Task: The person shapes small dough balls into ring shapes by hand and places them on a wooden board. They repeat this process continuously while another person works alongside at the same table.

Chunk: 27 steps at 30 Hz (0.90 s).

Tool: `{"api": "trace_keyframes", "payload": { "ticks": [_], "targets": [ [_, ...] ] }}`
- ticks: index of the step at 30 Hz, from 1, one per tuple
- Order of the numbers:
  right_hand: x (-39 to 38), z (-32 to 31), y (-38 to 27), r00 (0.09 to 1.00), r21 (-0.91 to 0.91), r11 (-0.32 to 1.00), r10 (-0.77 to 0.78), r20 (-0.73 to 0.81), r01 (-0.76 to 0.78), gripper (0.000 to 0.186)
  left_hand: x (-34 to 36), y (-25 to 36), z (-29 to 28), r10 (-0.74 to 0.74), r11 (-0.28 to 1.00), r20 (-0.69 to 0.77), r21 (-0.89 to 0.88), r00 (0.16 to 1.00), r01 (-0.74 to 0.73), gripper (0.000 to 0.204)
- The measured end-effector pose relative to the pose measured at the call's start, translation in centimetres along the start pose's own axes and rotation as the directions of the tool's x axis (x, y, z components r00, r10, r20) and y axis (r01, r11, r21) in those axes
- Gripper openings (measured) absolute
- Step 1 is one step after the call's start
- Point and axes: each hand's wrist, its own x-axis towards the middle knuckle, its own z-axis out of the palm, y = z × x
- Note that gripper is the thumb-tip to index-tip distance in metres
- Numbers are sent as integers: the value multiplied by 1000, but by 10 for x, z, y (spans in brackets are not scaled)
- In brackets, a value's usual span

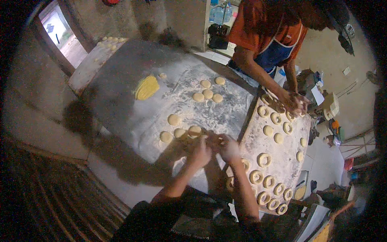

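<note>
My left hand (201,152) and my right hand (228,148) are close together above the near edge of a floured grey table (121,76). Both have curled fingers that meet at the tips. Whatever lies between them is in shadow and hidden, so I cannot make it out. Just beyond my left hand sits a round dough piece (195,131), partly shaded. Other flat dough rounds (174,119) lie left of it, and a further group of dough rounds (207,94) rests farther back on the flour.
To the right, a floured board (250,141) carries several dough rings (264,160) and a few solid rounds. A co-worker in an orange shirt (252,24) and blue apron has hands (295,104) over its far end. A yellow scraper-like piece (146,87) lies at the table's middle left.
</note>
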Motion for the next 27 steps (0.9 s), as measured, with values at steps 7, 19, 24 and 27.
{"api": "trace_keyframes", "payload": {
  "ticks": [7, 19, 24, 27],
  "targets": [
    [79, 73, -94, 985, -53, 993, 110, 134, -104, 36, 15, -72, -89, -62, 976, -137, 200, 989, 89, 38],
    [68, 71, -185, 954, -74, 993, -112, -277, 95, 59, 36, -33, -187, 144, 923, 45, -366, 989, -118, 26],
    [68, 75, -156, 996, 725, 686, 3, 85, -64, 57, 49, -36, -156, 359, 920, -443, 22, 822, -390, 43],
    [53, 56, -144, 974, 896, 422, -106, 198, -136, 43, 45, -38, -137, 149, 806, -150, -554, 977, -208, 41]
  ]
}}
